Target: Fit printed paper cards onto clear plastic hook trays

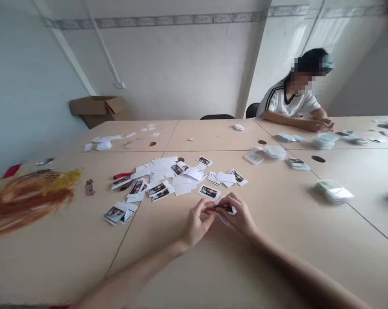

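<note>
Near the middle of the table, my left hand (198, 219) and my right hand (237, 213) meet around a small printed card (226, 207) with a dark picture and white edges. Fingers of both hands are closed on it and cover part of it. A white piece shows below the card, between the hands. Just beyond my fingertips lies another picture card (209, 192), flat on the table. Farther off spreads a loose heap of white papers (163, 167) and picture cards, some face up, some overlapping. A separate small stack of cards (115, 214) lies to the left.
Red-handled pliers (123, 175) lie partly under the papers. Bundled orange and yellow strands (29, 193) cover the left side. Packs of cards (333, 191) sit at right. A co-worker (290, 101) sits across the table. A cardboard box (99, 109) stands behind it.
</note>
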Available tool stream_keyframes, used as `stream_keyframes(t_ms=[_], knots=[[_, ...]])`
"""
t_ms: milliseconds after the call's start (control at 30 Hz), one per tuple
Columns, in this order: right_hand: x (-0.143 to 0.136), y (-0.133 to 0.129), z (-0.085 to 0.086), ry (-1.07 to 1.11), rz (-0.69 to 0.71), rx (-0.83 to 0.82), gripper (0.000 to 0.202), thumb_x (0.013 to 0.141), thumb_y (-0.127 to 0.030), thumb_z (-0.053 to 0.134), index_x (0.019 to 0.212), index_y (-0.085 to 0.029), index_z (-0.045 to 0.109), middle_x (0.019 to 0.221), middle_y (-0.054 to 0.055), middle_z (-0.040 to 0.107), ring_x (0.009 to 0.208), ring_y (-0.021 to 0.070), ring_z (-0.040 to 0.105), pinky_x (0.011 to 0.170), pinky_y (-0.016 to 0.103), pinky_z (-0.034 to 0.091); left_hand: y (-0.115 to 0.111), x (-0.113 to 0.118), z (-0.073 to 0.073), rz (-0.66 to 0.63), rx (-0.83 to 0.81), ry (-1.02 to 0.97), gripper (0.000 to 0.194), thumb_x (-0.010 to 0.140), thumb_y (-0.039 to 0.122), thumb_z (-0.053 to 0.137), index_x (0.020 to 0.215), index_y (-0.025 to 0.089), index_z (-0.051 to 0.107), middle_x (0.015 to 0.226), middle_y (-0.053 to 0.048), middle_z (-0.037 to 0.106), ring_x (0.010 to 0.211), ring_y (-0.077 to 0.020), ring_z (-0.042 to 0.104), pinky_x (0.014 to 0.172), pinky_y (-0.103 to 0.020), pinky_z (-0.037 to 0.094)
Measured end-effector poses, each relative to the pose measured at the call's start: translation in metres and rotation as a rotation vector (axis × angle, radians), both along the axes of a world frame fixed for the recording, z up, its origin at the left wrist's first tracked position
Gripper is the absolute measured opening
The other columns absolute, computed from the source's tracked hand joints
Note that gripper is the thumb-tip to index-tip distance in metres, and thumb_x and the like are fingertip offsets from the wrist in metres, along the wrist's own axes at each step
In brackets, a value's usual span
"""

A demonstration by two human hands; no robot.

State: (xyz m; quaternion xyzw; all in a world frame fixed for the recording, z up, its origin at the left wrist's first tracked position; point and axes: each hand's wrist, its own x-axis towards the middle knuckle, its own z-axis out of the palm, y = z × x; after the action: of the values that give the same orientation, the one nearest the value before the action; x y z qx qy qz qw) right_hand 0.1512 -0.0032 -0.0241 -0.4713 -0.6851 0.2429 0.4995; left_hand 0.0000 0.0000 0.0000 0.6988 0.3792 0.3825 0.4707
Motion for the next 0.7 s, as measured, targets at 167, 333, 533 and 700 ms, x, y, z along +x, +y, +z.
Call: stream_keyframes(t_ms=[167, 333, 533, 700], knots=[[0.004, -0.002, -0.001, -0.049, -0.051, 0.138, 0.004, 0.077, -0.019, 0.052, 0.076, -0.020, 0.056, 0.069, 0.001, 0.048, 0.061, 0.0123, 0.051, 0.053, 0.023, 0.043, -0.001, 0.000, 0.000, -0.018, 0.016, -0.048, 0.030, 0.077, 0.019, 0.049, 0.106, 0.020, 0.040, 0.104, -0.008, 0.059, 0.098, -0.0175, 0.055, 0.082, -0.031, 0.044], [0.007, -0.004, 0.000, -0.067, -0.092, 0.335, 0.008, 0.079, -0.016, 0.047, 0.079, -0.020, 0.053, 0.069, 0.001, 0.047, 0.059, 0.0112, 0.049, 0.052, 0.023, 0.042, -0.004, 0.001, -0.004, -0.097, 0.073, -0.059, 0.043, 0.078, 0.018, 0.048, 0.116, 0.022, 0.029, 0.117, -0.012, 0.050, 0.108, -0.0193, 0.048, 0.082, -0.031, 0.044], [0.013, -0.005, 0.017, 0.049, -0.258, 0.329, 0.006, 0.075, -0.017, 0.052, 0.070, -0.019, 0.051, 0.068, 0.000, 0.045, 0.059, 0.0110, 0.046, 0.052, 0.023, 0.040, 0.010, -0.008, -0.012, 0.087, 0.278, 0.181, 0.051, 0.077, 0.027, 0.051, 0.123, 0.025, 0.028, 0.139, -0.010, 0.018, 0.126, -0.0254, 0.022, 0.095, -0.042, 0.033], [0.021, 0.006, 0.018, 0.495, -0.255, -0.022, 0.015, 0.068, -0.026, 0.062, 0.066, -0.018, 0.049, 0.064, -0.002, 0.048, 0.059, 0.0102, 0.049, 0.055, 0.022, 0.040, 0.011, -0.010, -0.012, -0.108, 0.559, 0.491, 0.056, 0.075, 0.030, 0.052, 0.126, 0.024, 0.030, 0.136, -0.011, 0.025, 0.126, -0.0283, 0.019, 0.100, -0.046, 0.023]])
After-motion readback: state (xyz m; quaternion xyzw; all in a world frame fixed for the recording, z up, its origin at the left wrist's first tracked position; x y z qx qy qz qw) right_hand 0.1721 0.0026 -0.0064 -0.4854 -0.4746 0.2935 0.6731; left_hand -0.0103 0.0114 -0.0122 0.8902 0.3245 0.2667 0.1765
